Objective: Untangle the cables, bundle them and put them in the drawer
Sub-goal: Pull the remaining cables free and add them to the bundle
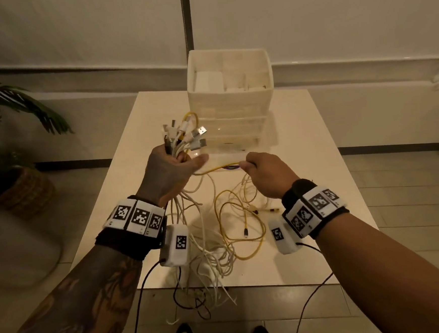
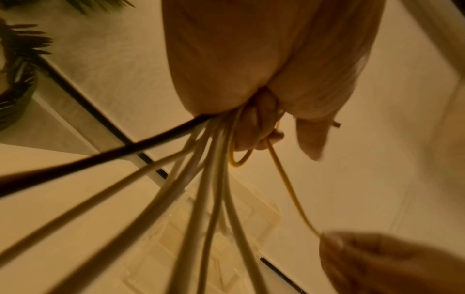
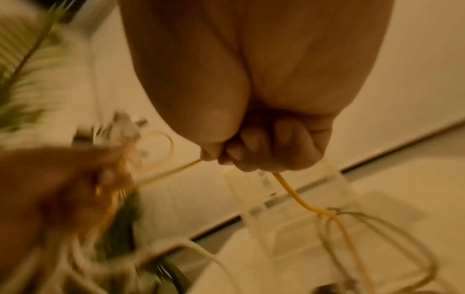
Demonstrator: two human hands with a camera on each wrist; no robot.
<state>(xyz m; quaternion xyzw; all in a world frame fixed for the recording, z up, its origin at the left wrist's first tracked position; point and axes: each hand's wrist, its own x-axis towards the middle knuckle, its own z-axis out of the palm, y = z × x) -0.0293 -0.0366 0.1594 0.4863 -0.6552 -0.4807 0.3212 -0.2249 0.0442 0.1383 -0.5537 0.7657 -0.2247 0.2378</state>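
Yellow cable drawn from the bunch
Left hand point(image 1: 170, 170) grips the cable ends point(image 1: 184, 136); right hand point(image 1: 265, 174) pinches the yellow cable point(image 1: 217, 168); a hard pull could tighten the tangle point(image 1: 214, 245) near the table point(image 1: 317, 158) edge.

From the left wrist, the left hand point(image 2: 264, 65) grips a fan of white cables point(image 2: 208, 199) and one black cable point(image 2: 100, 157), all spreading toward the camera. A yellow cable point(image 2: 289, 191) runs taut from its curled fingers point(image 2: 254, 127) down to the right hand point(image 2: 382, 264), which pinches it at lower right. Below lie the pale bench point(image 2: 37, 199) and clear plastic drawers point(image 2: 251, 214), blurred.
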